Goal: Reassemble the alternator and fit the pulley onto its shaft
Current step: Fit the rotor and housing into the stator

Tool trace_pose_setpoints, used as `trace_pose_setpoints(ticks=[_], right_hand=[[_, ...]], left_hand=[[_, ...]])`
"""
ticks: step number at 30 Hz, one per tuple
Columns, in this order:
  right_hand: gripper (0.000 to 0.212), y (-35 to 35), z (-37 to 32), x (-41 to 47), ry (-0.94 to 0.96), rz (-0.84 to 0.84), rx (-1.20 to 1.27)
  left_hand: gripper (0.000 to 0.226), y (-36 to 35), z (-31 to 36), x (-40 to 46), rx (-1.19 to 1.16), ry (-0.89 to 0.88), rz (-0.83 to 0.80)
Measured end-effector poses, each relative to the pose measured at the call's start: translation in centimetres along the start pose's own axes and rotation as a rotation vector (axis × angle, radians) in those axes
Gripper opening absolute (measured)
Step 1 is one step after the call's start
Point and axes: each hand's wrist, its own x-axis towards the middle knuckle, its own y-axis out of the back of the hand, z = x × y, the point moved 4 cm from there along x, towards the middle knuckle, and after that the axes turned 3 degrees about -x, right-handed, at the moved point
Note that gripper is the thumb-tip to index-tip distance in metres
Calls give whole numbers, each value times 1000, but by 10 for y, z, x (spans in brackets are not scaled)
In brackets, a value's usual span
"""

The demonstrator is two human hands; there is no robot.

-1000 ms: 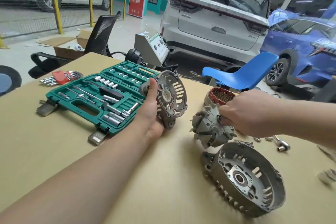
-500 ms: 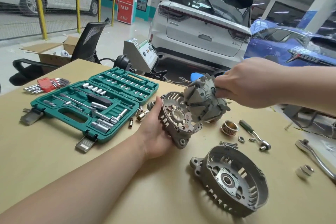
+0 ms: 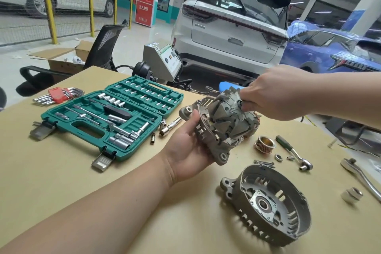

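My left hand grips a grey alternator end housing above the table, its open side facing right. My right hand pinches the top of the claw-pole rotor, which sits tilted inside that housing. The stator with copper windings shows only partly behind the rotor. A second, bowl-shaped housing with a centre bearing lies on the table at the front right. The grooved copper-coloured pulley stands on the table just right of the held parts.
An open green socket set lies at the left, hex keys behind it. Loose sockets, a nut, long bolts, a ratchet, a chrome wrench and a large socket lie scattered on the right.
My right hand lifted the rotor off the table and has brought it down into the housing in my left hand. The housing has turned its open side toward the rotor.
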Motion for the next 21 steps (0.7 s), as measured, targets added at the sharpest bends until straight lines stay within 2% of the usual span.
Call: trace_pose_setpoints(ticks=[7, 14, 21], right_hand=[[42, 4, -1, 2, -30, -30, 128], [40, 10, -7, 4, -6, -34, 109], [31, 11, -4, 3, 65, 27, -4]], left_hand=[[97, 1, -9, 7, 88, -15, 52], [99, 6, -8, 7, -3, 10, 49], [97, 5, -8, 5, 31, -12, 52]])
